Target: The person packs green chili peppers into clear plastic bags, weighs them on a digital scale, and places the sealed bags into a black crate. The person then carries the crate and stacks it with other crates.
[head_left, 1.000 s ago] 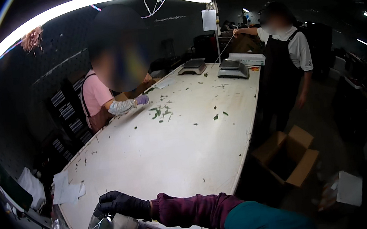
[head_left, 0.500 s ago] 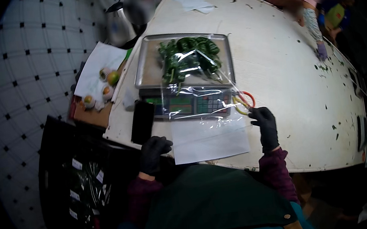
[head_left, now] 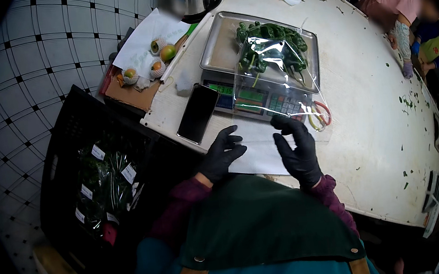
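Head view, looking down at the near edge of a white worktable (head_left: pixel 376 135). A clear plastic bag (head_left: pixel 273 82) lies with its closed end on the steel pan of an electronic scale (head_left: pixel 220 45) and its mouth trailing toward the person, across the keypad and onto the table. Its long axis runs away from the body, tilted slightly to the right at the near end. Green leafy vegetables (head_left: pixel 266 45) fill the far part of the bag, on the pan; the near part looks flat and empty.

The right hand (head_left: pixel 298 152), in a black glove, is raised at the bag's near edge with fingers spread and slightly curled; the fingertips reach the film just below the keypad, but whether they pinch it cannot be told. The left hand (head_left: pixel 221 153), also gloved, lies open with fingers splayed, just left of the bag's mouth, touching or hovering over a white paper sheet (head_left: pixel 257 157); it holds nothing. The right hand is the nearer one to the bag.

Red and yellow rubber bands (head_left: pixel 319 116) lie just right of the right hand. A black smartphone (head_left: pixel 197 112) lies left of the scale. A black crate (head_left: pixel 99 177) with packed greens stands to the person's left.
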`<state>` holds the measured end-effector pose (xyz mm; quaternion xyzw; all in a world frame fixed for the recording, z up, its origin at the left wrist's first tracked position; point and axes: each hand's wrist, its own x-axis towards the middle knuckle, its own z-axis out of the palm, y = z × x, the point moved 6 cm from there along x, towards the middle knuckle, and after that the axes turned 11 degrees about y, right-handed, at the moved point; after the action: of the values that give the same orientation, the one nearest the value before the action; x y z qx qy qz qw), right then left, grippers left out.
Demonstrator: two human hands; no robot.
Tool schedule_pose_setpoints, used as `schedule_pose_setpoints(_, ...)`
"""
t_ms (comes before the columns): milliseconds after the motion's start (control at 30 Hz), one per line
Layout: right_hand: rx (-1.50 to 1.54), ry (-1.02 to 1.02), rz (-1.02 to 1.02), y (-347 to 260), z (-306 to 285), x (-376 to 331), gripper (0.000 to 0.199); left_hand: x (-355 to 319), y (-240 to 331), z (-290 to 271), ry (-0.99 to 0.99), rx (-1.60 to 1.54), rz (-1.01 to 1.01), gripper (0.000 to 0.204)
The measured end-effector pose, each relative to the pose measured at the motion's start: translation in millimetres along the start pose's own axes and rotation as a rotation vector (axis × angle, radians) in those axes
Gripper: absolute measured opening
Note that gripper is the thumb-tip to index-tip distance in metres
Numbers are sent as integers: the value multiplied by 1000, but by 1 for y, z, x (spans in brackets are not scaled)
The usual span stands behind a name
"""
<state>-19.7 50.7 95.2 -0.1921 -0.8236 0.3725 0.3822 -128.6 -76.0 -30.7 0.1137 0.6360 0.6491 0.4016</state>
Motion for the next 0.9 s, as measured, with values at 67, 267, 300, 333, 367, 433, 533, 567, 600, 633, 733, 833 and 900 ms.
schedule_pose_setpoints(67, -50, -102, -46, -9, 16, -2, 36, 3, -2, 3, -48, 73, 80, 25)
schedule_pose_setpoints(267, -193, -326, -148, -16, 47, -16, 37, -19, 17, -2, -62, 112, 118, 10)
schedule_pose_setpoints(300, -218, -374, -173, -17, 52, -18, 38, -22, 20, -2, -65, 124, 143, 10)
schedule_pose_setpoints(333, -234, -381, -188, -18, 56, -19, 36, -24, 21, -2, -71, 124, 153, 10)
schedule_pose_setpoints(367, -250, -387, -202, -19, 60, -20, 33, -25, 22, -3, -76, 124, 162, 10)
schedule_pose_setpoints(433, -262, -419, -214, -19, 64, -21, 27, -27, 22, -5, -75, 153, 190, 10)
schedule_pose_setpoints(533, -281, -424, -225, -18, 68, -22, 20, -30, 24, -7, -54, 231, 262, 8)
schedule_pose_setpoints(567, -288, -417, -228, -18, 68, -22, 19, -31, 26, -7, -48, 250, 300, 8)
schedule_pose_setpoints(600, -280, -432, -225, -18, 69, -23, 18, -32, 28, -7, -43, 269, 338, 7)
schedule_pose_setpoints(633, -275, -442, -222, -17, 69, -22, 17, -30, 27, -6, -66, 256, 284, 8)
schedule_pose_setpoints(733, -282, -388, -280, -20, 68, -25, 14, -34, 55, 3, -209, 698, 835, 17)
schedule_pose_setpoints(833, -282, -286, -363, -25, 69, -22, 15, -23, 72, 4, 31, 285, 552, 10)
schedule_pose_setpoints(900, -200, -326, -357, -31, 54, -17, 10, 14, 37, 5, -59, -87, 22, 14)
